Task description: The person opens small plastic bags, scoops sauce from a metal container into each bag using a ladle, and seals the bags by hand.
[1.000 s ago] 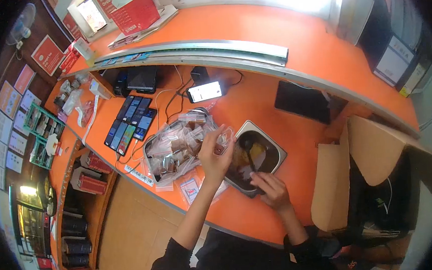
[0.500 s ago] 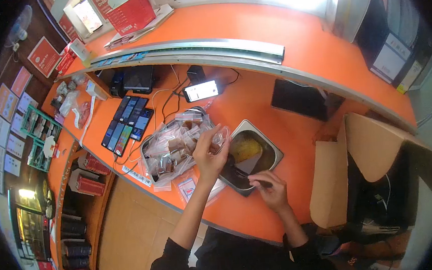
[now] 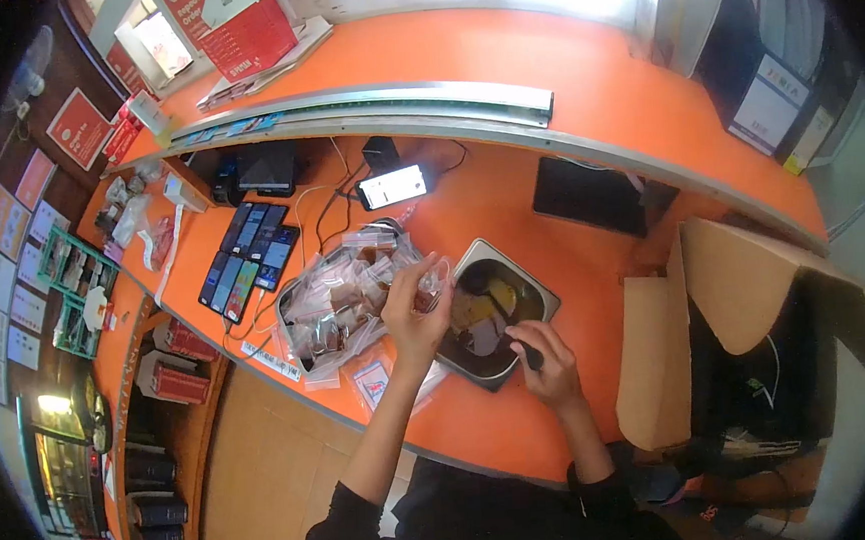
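Note:
My left hand (image 3: 417, 313) pinches a small clear plastic bag (image 3: 435, 280) at the left rim of a metal container (image 3: 547, 307). In my right hand (image 3: 551, 364) is the dark handle of a spoon (image 3: 502, 308), whose head reaches into the container. Yellowish and brown contents lie inside it, with a pale patch of glare on them. Left of my left hand stands a tray heaped with small filled plastic bags (image 3: 329, 302). Flat printed plastic bags (image 3: 372, 380) lie in front of the tray, partly behind my left forearm.
Several phones (image 3: 241, 263) lie left of the tray, and a lit phone (image 3: 393, 186) with cables lies behind it. A dark tablet (image 3: 588, 197) is at the back right. An open cardboard box (image 3: 655, 365) stands on the right. A raised ledge (image 3: 361, 104) runs along the back.
The spoon has moved within the container, and my right hand has turned around its handle. My left hand keeps holding the small bag. The whole view has shifted slightly.

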A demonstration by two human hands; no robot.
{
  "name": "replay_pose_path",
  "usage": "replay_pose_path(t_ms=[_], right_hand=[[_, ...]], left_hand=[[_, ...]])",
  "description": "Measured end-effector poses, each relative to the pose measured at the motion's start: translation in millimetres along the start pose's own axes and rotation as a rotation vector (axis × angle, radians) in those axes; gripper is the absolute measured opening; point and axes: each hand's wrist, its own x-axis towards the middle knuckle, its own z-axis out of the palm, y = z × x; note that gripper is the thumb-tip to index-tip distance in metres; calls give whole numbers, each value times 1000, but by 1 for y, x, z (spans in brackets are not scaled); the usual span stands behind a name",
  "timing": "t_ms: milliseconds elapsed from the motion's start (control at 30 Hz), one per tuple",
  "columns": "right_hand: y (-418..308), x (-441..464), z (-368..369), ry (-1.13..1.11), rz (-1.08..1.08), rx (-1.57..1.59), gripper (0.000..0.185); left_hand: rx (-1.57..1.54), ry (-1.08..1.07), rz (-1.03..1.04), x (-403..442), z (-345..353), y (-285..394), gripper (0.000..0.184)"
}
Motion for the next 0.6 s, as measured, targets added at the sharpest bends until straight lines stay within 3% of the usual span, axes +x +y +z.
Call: replay_pose_path(t_ms=[200, 400, 600], right_hand=[[1, -29, -14, 5, -49, -214, 22], [-18, -12, -3, 21, -168, -172, 26], [12, -24, 8, 78, -161, -313, 23]], left_hand=[[0, -13, -54, -4, -3, 5, 37], [13, -20, -57, -2, 0, 14, 35], [-5, -33, -81, 1, 0, 15, 33]])
